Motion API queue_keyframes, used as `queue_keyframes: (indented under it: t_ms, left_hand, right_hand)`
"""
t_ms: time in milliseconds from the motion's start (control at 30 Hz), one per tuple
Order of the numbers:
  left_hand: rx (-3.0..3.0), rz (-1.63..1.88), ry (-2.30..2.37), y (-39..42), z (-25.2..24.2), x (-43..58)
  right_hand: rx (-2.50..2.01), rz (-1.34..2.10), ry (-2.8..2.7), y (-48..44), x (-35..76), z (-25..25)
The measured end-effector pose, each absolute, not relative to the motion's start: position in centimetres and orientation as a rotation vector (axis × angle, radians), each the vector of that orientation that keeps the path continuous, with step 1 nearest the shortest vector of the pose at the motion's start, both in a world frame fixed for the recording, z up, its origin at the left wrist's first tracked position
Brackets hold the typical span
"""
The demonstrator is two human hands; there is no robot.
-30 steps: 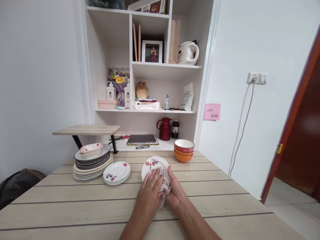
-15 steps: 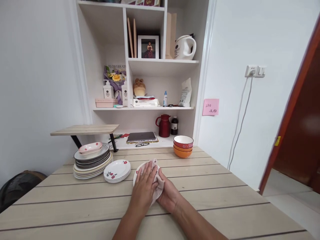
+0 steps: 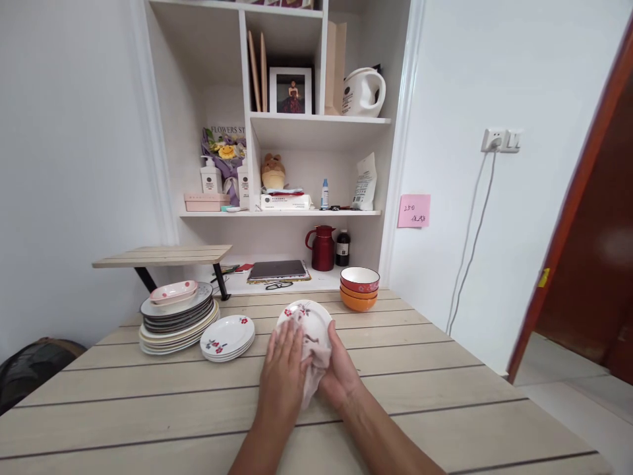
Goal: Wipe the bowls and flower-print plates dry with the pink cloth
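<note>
A white plate (image 3: 317,318) with red flowers is tilted up just above the table, its far rim showing. My right hand (image 3: 341,373) grips the plate by its right side, thumb along the edge. Over the plate's near left part my left hand (image 3: 284,366) presses a pale pink cloth (image 3: 314,369), fingers laid along it. The cloth hangs down between both hands. Left of them lies a short stack of matching flowered plates (image 3: 228,335).
At the left stands a tall stack of plates (image 3: 171,336) topped by a pink-dotted dish (image 3: 173,292), near a small raised stand (image 3: 163,256). Stacked bowls (image 3: 359,302) sit back right. Behind them, the shelf holds a red jug (image 3: 323,249) and a laptop (image 3: 277,269).
The plate has come into fuller view, tilted and shifted right between my hands. My left hand and the cloth have slid toward me across it, uncovering its far part.
</note>
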State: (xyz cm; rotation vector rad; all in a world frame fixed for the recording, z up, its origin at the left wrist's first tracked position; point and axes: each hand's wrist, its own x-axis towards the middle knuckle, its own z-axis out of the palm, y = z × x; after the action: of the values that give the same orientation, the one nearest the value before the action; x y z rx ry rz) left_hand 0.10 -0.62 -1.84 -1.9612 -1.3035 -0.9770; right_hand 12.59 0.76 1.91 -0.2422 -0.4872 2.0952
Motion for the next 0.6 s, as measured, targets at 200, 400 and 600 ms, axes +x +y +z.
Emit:
queue_keyframes:
  t_ms: [200,400,600]
  left_hand:
    - [-2.073,-0.905,-1.210,-1.5,-1.1,1.5]
    - [-1.840,-0.999,-1.586,-1.1,-1.1,-0.1]
    - [-1.852,-0.975,-1.605,-0.8,-2.2,0.1]
  right_hand:
    - [-0.239,2.241,-0.412,0.0,12.2,1.8]
    - [-0.326,2.153,-0.475,0.0,11.1,1.2]
    - [-0.330,2.073,-0.482,0.9,12.6,1.5]
